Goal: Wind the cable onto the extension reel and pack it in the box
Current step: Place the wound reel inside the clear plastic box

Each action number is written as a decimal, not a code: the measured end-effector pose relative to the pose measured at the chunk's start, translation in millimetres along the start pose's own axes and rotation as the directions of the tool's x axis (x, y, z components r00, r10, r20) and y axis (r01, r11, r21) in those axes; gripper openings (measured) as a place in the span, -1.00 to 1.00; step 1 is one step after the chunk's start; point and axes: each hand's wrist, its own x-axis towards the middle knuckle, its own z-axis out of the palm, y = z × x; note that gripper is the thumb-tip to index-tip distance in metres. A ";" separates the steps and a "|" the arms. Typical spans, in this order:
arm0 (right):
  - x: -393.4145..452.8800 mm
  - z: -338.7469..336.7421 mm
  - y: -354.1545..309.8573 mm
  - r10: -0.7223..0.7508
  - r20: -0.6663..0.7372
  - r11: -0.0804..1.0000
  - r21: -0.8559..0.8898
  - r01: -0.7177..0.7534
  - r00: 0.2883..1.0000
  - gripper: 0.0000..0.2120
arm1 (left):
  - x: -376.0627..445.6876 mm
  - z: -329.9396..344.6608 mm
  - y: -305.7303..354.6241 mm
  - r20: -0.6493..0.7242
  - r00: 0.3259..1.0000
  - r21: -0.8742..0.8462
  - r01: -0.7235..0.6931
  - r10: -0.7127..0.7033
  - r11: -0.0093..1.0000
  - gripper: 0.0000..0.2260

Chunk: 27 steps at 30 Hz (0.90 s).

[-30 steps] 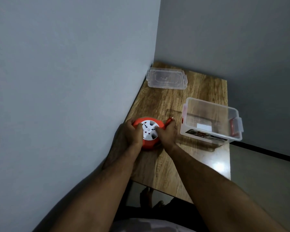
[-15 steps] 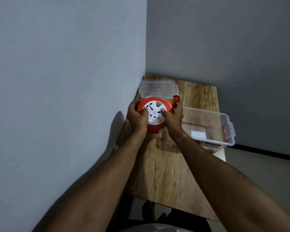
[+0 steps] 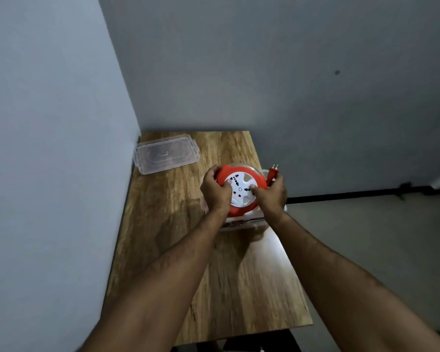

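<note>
Right now both hands have the orange extension reel (image 3: 241, 191) gripped between them, raised over the clear plastic box (image 3: 241, 223) at the right edge of the wooden table (image 3: 229, 275). The left hand (image 3: 215, 190) clamps the reel's left rim, its fingers curled round the orange edge and its thumb pressed on the white socket face. The right hand (image 3: 271, 193) clamps the right side the same way, thumb on the white face, fingers wrapped behind the rim. The orange plug (image 3: 273, 172) sticks up just beside the right hand, its two pins pointing up; it seems pinned against the reel by those fingers, though I cannot tell exactly which ones hold it.

The reel is tilted with its socket face towards the person, and it hides most of the box. Only a strip of the box's near wall, with a printed label, shows below the reel, plus a bit of rim at the right. Whether the reel's underside touches the box or hangs just above it, I cannot tell.

The box's clear lid (image 3: 167, 154) lies flat at the far left corner of the table, close to the wall, well apart from the hands.
</note>
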 end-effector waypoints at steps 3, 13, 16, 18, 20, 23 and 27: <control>0.3 -6.6 3.1 0.040 0.022 0.982 -0.184 -0.035 0.999 -0.37 | -1.3 6.6 -13.5 0.044 0.999 0.085 0.024 -0.028 0.996 -0.59; -0.4 7.5 9.9 0.016 0.128 0.905 -0.424 0.040 0.992 -0.72 | 1.8 5.3 -25.7 0.014 0.999 0.295 0.032 -0.038 0.955 -0.61; 4.8 9.1 11.0 0.036 0.166 0.900 -0.434 0.040 0.985 -0.80 | 2.4 5.3 -25.0 0.018 1.000 0.345 0.017 -0.025 0.938 -0.60; 10.6 8.7 10.1 0.049 0.184 0.890 -0.454 0.040 0.982 -0.82 | 2.7 5.6 -25.2 0.026 1.000 0.351 0.000 -0.010 0.936 -0.61; 13.5 8.4 11.0 0.047 0.178 0.872 -0.487 0.046 0.983 -0.81 | 3.1 5.3 -26.1 0.044 0.999 0.348 -0.020 0.005 0.937 -0.61; 12.1 9.2 15.9 -0.032 0.157 0.823 -0.557 0.115 0.987 -0.76 | 4.0 2.4 -28.3 0.076 0.996 0.353 -0.065 0.040 0.933 -0.61; 15.1 -6.0 15.4 -0.384 0.044 0.708 -0.628 0.324 0.922 -0.81 | 5.4 -4.8 -23.8 0.073 0.980 0.355 -0.198 0.184 0.914 -0.66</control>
